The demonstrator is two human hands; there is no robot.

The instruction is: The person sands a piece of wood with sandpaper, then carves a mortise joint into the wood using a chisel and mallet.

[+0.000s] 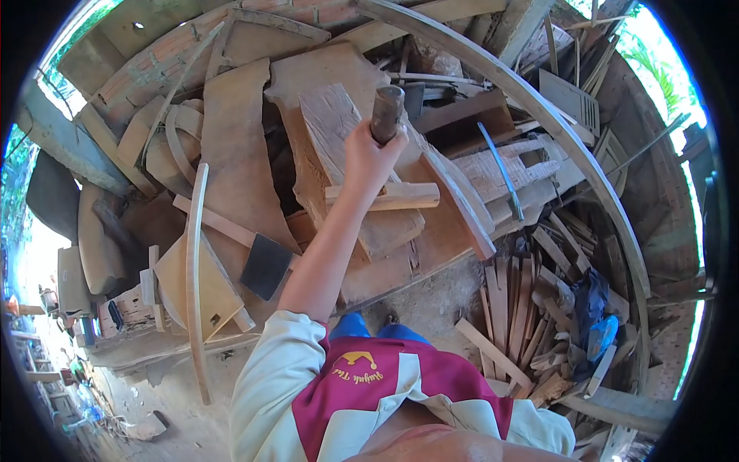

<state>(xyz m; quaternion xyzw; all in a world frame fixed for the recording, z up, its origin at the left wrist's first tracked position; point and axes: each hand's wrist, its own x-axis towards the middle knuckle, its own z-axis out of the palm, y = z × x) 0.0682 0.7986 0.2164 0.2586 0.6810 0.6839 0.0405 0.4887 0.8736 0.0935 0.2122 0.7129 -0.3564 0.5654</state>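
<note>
My left hand [375,158] reaches forward over the work surface, its fingers closed round a dark, worn cylinder [387,112] that stands up out of the fist. Beneath my wrist a pale wooden bar [412,195] lies crosswise on thick wooden slabs [331,115]. Left of my forearm is a black rectangular block [266,266] on a light wooden strip [218,221]. A blue, narrow tool or strip [499,165] rests on rough wood to the right. My right hand is out of view.
A long curved wooden piece [539,104] arcs across the right side. Another curved strip [194,292] stands at the left beside an angular board [208,281]. Offcuts [508,308] and a blue plastic bag [603,336] lie at the lower right.
</note>
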